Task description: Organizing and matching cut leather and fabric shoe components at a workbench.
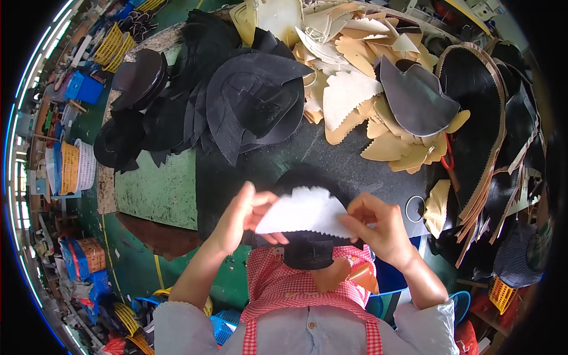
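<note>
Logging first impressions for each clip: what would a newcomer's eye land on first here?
Both hands, left hand and right hand, hold a white zigzag-edged piece at centre, over a black piece. Behind it, a heap of black cut pieces lies upper left, and tan pieces upper right.

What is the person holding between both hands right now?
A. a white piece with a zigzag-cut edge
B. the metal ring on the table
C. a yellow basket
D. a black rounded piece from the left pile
A: the left hand and the right hand pinch opposite ends of a white piece with a zigzag-cut edge, held above a black piece; the metal ring lies untouched to the right.
</note>
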Demonstrator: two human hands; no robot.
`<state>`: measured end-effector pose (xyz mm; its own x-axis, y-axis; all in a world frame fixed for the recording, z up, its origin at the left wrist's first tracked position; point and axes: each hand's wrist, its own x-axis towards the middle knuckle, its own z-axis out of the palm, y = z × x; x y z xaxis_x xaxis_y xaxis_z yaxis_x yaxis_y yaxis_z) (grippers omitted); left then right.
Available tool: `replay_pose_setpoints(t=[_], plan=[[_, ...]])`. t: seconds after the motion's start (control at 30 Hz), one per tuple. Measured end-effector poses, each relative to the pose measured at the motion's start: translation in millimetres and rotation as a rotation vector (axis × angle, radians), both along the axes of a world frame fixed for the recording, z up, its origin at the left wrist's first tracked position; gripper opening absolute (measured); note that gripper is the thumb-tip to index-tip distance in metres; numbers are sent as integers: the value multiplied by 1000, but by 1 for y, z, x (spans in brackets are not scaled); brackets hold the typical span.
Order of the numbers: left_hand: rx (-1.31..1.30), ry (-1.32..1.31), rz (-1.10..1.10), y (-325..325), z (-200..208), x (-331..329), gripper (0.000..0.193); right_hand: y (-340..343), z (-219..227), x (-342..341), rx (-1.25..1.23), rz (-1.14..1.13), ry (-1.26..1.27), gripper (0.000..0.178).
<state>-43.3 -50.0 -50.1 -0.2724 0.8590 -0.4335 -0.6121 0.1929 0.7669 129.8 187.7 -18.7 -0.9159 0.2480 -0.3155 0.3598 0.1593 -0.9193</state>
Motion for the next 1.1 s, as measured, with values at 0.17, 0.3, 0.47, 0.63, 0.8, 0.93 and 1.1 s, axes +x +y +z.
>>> replay_pose_setpoints(t=[0.17,0.3,0.47,0.63,0.8,0.93,1.1], plan=[[-318,503,134,26,2,-4,23,9,-19,-29,214,-22,44,16],[-422,664,65,36,6,-5,27,18,-22,-41,268,20,-19,19],[-516,1636,-81,37,15,-21,38,24,-5,-63,1122,387,-145,27],[-136,1896,228,54,38,-47,82,62,-9,-101,970,95,304,28],[-9,1523,353,59,19,-87,41,111,-29,-145,1299,53,520,66],[87,1700,-164,36,80,-13,69,118,-23,-144,1181,131,493,53],[189,1321,-487,17,27,27,55,91,12,-116,445,78,607,20]])
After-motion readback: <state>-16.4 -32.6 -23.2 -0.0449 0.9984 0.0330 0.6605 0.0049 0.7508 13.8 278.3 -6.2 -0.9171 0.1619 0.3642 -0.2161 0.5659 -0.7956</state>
